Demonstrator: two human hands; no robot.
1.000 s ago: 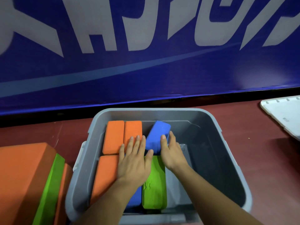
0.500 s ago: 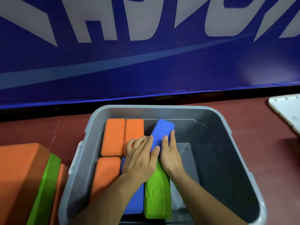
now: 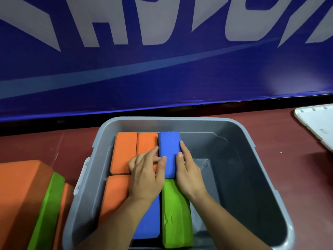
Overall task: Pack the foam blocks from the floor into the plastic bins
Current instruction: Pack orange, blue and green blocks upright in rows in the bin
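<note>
The grey bin (image 3: 171, 118) holds six foam blocks: three orange blocks (image 3: 124, 152), one green block (image 3: 175, 213), a near blue block (image 3: 149, 219) and a far blue block (image 3: 169, 150) in the bin's back row. The left hand (image 3: 146, 177), loosely bent, touches that far block's left edge with its thumb. The right hand (image 3: 189, 175) presses straight fingers along its right side (neither hand curls round it). Three stacked blocks (image 3: 48, 210) sit left of the bin.

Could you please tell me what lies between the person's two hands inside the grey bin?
The far blue foam block lies between the left hand and the right hand, both touching it, as the head view shows.
</note>
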